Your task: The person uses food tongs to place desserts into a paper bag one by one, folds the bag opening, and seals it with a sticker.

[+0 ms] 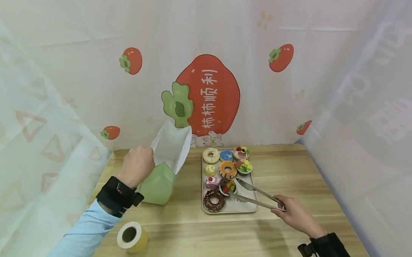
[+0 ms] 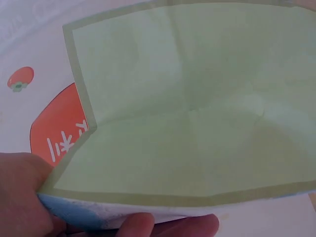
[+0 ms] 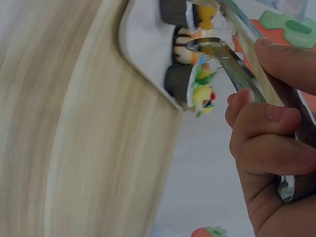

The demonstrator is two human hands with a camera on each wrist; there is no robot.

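Head view shows the left hand [image 1: 137, 165] pinching the rim of a green paper bag [image 1: 166, 164], which stands open on the table [image 1: 196, 234] left of the tray [image 1: 243, 208]. Left-wrist view has thumb and fingers [image 2: 143, 224] clamped on the bag's lower edge, its mouth gaping above them. The right hand [image 1: 295, 216] curls its fingers [image 3: 266, 128] round metal tongs [image 1: 254, 195], whose tips straddle a small fruit-topped tart [image 1: 227, 186] on the tray beside a chocolate donut [image 1: 214, 200]. A tape roll [image 1: 132, 237] sits near the left sleeve.

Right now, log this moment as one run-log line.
left hand: holds green paper bag open | right hand: grips metal tongs | tongs' tips at fruit tart | tray on table
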